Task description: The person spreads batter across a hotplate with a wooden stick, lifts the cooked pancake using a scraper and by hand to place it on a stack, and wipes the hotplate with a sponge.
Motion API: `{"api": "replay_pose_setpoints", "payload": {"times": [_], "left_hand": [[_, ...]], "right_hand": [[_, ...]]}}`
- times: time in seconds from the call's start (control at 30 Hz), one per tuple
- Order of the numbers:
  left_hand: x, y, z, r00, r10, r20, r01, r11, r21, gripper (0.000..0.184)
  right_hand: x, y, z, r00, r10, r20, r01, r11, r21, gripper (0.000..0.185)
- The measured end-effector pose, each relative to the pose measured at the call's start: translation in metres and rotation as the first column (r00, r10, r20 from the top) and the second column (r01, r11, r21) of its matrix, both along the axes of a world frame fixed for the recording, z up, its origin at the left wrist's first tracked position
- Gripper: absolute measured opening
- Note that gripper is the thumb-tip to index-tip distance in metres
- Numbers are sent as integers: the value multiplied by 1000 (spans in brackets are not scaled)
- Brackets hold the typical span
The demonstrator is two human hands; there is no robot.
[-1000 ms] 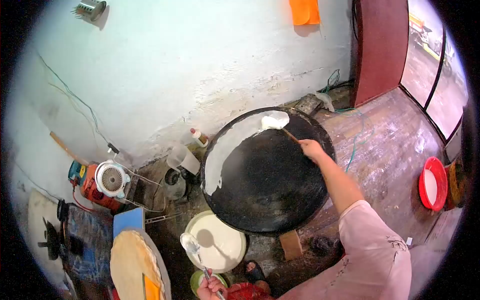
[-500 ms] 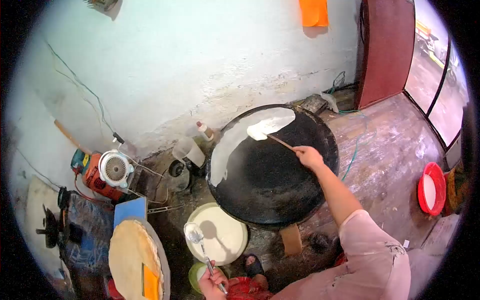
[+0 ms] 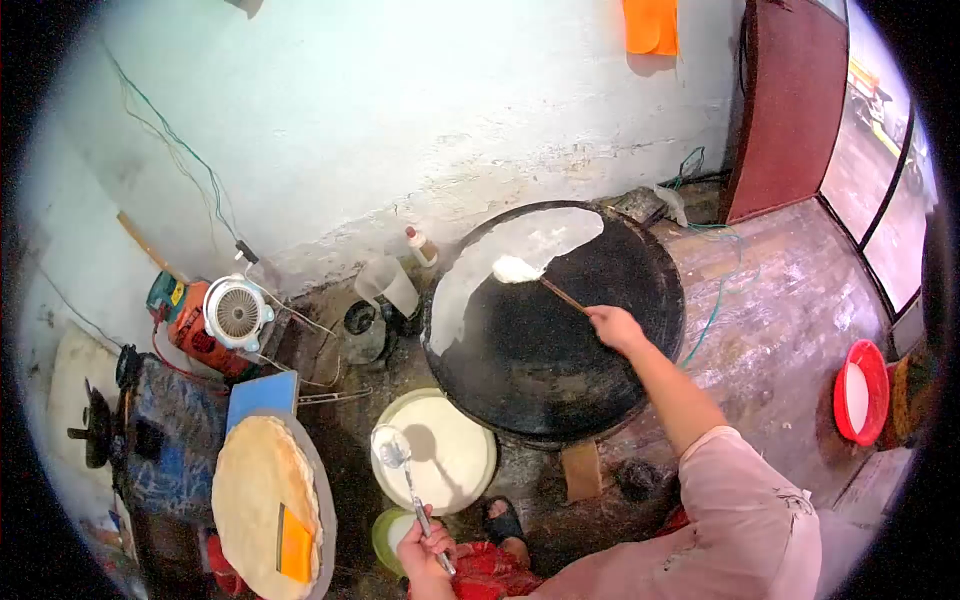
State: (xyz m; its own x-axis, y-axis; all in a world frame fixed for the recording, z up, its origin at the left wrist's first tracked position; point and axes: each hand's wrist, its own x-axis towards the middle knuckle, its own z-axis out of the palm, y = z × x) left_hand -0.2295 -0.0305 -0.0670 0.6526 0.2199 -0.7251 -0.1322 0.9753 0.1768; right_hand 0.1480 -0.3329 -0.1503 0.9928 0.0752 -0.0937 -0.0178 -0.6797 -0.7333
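**Pale wall (image 3: 370,130), worn floor (image 3: 770,310) and a big round black pan (image 3: 560,385)**

Think of the black pan as a clock, with 12 at the top. A thin layer of white paste (image 3: 470,270) goes from about 9 o'clock, past 11, to 1 o'clock. The rest shows black.

The person's right grip (image 3: 615,328) is over the pan near 3 o'clock. Its fingers are wrapped tight on the end of a brown stick (image 3: 565,294). The stick's other end has a white lump on it, near 11 o'clock, at the inside edge of the paste.

The left grip (image 3: 428,542) is down past 7 o'clock, clamped on the handle of a metal ladle (image 3: 393,452). The ladle's bowl hangs over a tub (image 3: 491,470) of creamy white mix (image 3: 455,430) at 7 o'clock. A green bowl (image 3: 384,540) peeks out just beside that grip.

Now make the whole view a clock. A round pale pile (image 3: 250,480) with an orange piece (image 3: 296,548) on it sits near 8. A red bowl (image 3: 878,415) with something white inside is between 3 and 4. A red-brown door (image 3: 790,110) stands at 2.
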Motion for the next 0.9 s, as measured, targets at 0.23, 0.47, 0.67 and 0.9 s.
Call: {"api": "replay_pose_setpoints", "payload": {"times": [0.23,0.47,0.67,0.9], "left_hand": [[-5,-2,-4,999,-14,32,12,998,64,31],[-8,1,-2,999,-13,33,12,1000,24,28],[-10,3,-2,997,-37,66,37,999,-5,28],[-16,1,-3,995,-24,94,19,998,52,28]], "right_hand": [[9,27,9,999,44,-13,-45,998,-47,28],[-22,-6,50,992,88,-95,-93,994,-58,27],[-38,32,32,961,274,-32,-276,954,-117,29],[-52,46,18,983,177,-40,-181,978,-102,26]]}}
